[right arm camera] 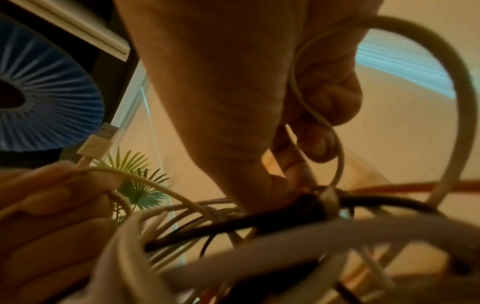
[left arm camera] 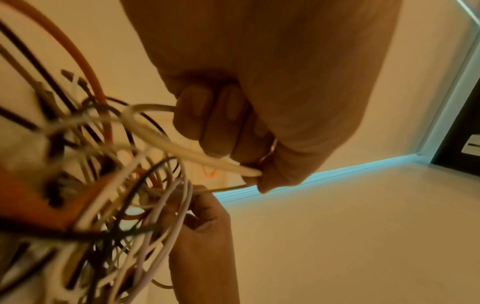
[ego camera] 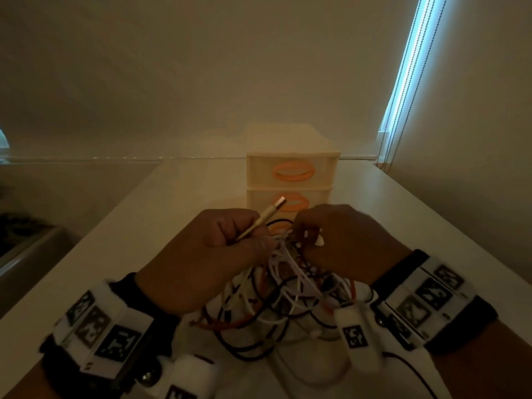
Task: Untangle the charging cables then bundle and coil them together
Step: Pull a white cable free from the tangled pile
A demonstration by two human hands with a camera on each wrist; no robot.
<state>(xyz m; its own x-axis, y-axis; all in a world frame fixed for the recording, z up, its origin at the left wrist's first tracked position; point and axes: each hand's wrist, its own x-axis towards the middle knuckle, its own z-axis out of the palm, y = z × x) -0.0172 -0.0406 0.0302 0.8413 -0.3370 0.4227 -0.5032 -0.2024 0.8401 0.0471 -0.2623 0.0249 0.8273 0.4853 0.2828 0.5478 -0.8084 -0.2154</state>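
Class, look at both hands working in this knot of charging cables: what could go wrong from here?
1. The left hand grips a cable with its gold USB plug sticking up; pulling hard may tighten the cable tangle or strain the plug.
2. The right hand pinches strands deep in the knot, where white, black and orange cables cross; it may pull the wrong strand.
3. Loops hang close to the drawer unit and could catch on it.
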